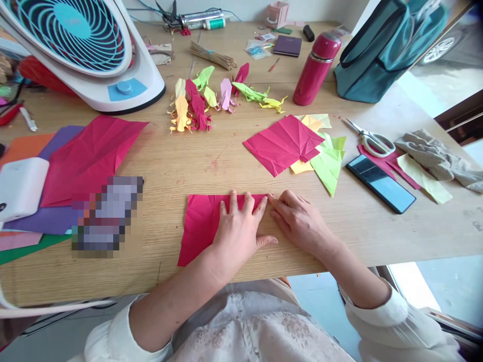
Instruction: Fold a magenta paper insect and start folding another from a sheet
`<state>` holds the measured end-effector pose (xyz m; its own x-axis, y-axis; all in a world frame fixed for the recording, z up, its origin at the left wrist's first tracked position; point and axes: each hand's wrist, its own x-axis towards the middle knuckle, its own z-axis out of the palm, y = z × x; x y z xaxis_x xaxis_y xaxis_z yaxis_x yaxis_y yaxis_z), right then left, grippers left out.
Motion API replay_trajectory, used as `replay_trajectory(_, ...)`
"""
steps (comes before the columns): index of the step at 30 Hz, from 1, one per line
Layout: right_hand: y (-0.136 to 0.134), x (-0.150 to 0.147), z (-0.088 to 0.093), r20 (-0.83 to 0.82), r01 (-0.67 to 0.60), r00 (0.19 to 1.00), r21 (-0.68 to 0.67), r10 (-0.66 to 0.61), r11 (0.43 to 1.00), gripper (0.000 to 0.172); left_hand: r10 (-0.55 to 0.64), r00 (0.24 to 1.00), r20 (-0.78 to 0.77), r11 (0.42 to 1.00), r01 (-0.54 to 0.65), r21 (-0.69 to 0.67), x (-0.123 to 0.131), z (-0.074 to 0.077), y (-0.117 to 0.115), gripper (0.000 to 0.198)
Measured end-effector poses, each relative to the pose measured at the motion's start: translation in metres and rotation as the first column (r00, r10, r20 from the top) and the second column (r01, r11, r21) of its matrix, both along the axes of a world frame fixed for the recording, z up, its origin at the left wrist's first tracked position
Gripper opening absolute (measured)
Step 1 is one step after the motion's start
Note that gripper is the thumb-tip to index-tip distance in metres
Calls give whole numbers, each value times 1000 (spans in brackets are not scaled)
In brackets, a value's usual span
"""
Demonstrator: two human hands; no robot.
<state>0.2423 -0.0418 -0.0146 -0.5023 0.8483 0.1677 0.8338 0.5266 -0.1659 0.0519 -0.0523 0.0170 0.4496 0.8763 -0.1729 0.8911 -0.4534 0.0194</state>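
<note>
The left hand (241, 226) lies splayed, apparently to steady the folded crimson origami paper (199, 221); the right hand (298, 216) curls at its corner, pinch unclear.

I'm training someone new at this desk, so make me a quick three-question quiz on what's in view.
1. True or false: the left hand lies on the red sheet nearest the person.
2. Which stands between the folded paper figures and the teal bag? (a) scissors, (b) red flask, (c) fan
3. Fill in the blank: the right hand is at that sheet's far ____ corner.

Key: 1. True. 2. b. 3. right.
</note>
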Motion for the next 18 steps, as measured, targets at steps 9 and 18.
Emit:
replay_trajectory(9,3,3,-1,-90,-5,996,-8,4,1000,36,26,999,-24,999,-25,34,9,-2,1,86)
replay_trajectory(18,3,5,-2,-118,1,993,-17,-3,1000,34,3,1000,-29,1000,-4,-3,3,2,2,83)
